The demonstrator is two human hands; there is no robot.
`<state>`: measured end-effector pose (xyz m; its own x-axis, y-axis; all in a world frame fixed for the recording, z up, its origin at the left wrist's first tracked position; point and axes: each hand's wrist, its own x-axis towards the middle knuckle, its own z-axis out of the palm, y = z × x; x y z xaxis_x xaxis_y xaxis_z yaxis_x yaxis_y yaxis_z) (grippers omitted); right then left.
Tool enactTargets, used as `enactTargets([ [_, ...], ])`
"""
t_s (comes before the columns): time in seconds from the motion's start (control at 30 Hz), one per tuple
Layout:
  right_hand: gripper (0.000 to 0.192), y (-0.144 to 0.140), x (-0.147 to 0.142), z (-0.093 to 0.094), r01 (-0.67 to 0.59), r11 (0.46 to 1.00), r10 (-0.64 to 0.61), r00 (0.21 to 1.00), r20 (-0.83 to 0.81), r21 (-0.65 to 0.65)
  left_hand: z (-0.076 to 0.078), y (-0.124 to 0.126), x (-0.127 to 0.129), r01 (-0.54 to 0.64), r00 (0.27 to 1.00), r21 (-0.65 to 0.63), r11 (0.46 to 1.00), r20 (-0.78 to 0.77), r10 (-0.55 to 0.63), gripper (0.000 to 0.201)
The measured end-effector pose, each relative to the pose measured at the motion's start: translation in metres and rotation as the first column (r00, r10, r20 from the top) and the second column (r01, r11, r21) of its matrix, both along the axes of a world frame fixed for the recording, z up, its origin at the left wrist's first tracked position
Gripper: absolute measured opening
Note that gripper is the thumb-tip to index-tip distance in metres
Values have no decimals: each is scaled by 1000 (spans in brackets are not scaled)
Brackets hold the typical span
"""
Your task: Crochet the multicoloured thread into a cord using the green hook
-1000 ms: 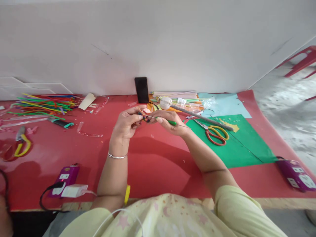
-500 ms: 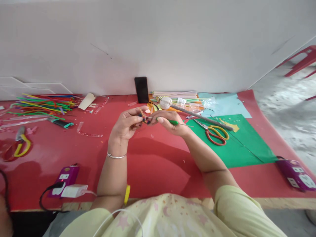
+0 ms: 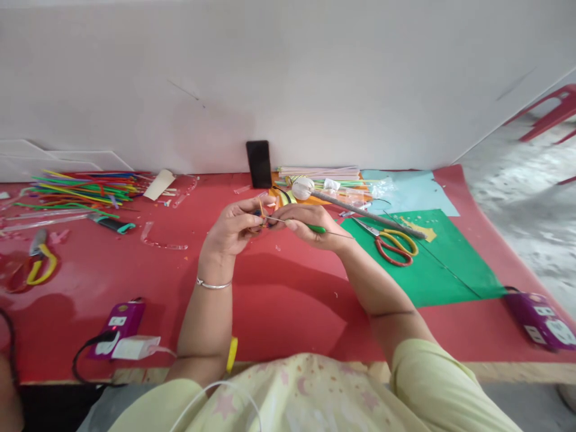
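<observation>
pinched shut between the left hand [image 3: 231, 231] and right hand [image 3: 310, 225], a small colourful piece [image 3: 265, 219] on a thin wire [image 3: 310, 227] is held above the red table [image 3: 279, 300]. it looks light and bendy, best held near the bundle.

Pale yellow short-sleeved top, printed with faint pink stars and small dots. Thin silver bangle [image 3: 213, 284] on the wrist of the left hand [image 3: 231, 230]. Right hand [image 3: 310, 225] and forearm bare. Thin white cord curves across the chest.
</observation>
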<state>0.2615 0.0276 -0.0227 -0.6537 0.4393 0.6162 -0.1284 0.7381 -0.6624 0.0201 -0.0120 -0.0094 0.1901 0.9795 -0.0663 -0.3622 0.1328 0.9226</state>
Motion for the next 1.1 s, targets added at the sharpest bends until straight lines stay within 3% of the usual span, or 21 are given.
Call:
enactTargets([
  [0.2,50,1,0,-2,-28,990,23,999,-37,-139,-2,1,-1,17,1000,16,1000,1,-17,47],
  [0.37,48,0,-1,0,-18,987,7,998,-67,-161,-1,1,-1,19,1000,24,1000,20,-20,44],
  [0.47,52,-4,0,3,-20,963,-1,997,-77,-270,0,0,1,4,1000,47,999,26,-5,41],
  [0.6,54,-7,-3,-2,-106,870,44,989,-138,-482,1,-3,2,-7,999,73,997,50,4,40],
  [0.77,57,-2,-14,-14,-223,733,60,962,-266,-643,2,-6,4,-10,997,125,992,83,0,43],
  [0.97,64,3,-36,-26,-268,506,-17,947,-320,-820,1,-5,9,-148,989,170,974,28,146,38],
  [1.1,64,3,-43,-35,-232,466,-60,954,-292,-854,-6,-1,14,-266,960,214,940,-31,279,37],
])
